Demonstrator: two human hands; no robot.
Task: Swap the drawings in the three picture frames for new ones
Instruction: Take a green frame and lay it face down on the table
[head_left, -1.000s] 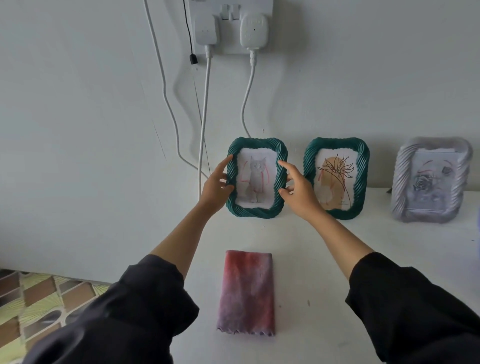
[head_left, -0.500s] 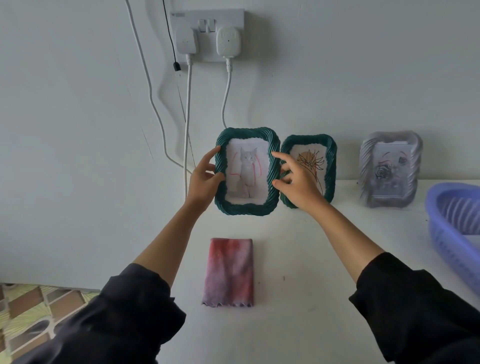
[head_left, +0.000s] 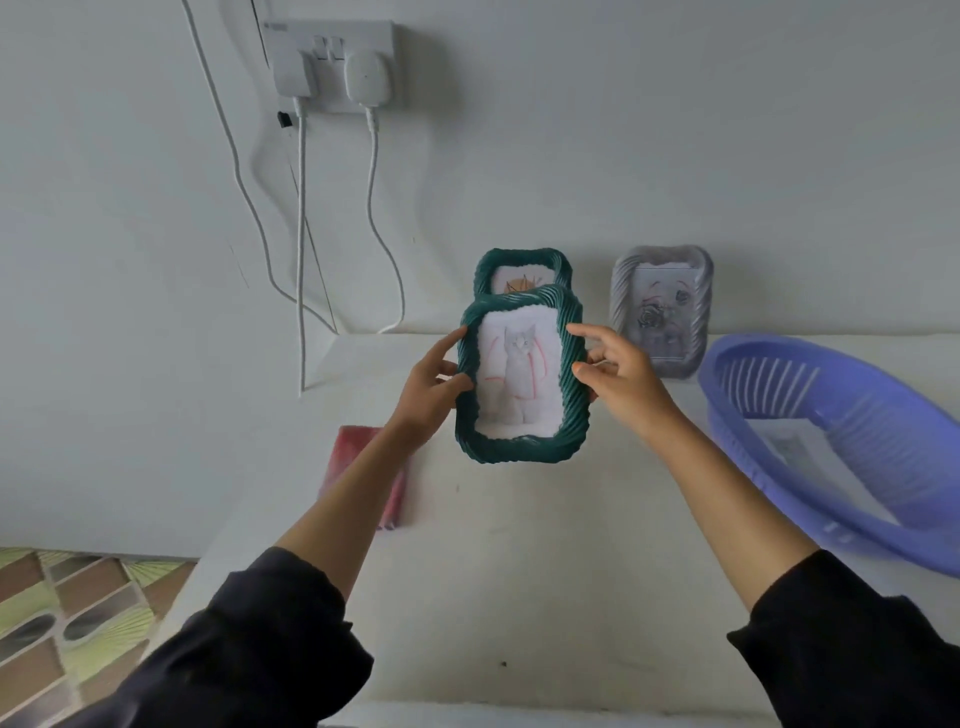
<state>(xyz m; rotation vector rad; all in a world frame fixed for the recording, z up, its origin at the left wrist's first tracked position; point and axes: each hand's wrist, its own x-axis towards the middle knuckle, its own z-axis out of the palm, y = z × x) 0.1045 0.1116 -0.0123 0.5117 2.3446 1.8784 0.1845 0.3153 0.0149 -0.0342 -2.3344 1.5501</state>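
Fingers (head_left: 456, 382) of our left hand (head_left: 426, 387) pinch the cat frame (head_left: 519, 453) at its left rim; our right hand (head_left: 626, 382) pinches the right rim; frame upright, above the table (head_left: 519, 571), before the second green frame (head_left: 519, 261).

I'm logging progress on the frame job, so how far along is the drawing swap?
Barely begun. Done: nothing visibly; no frame is open. In hand: the left hand and right hand hold the green cat frame lifted off the table, drawing inside. Left: opening it, then the other green frame and the silver frame by the wall. Paper lies in the purple basket, possibly the new drawings.
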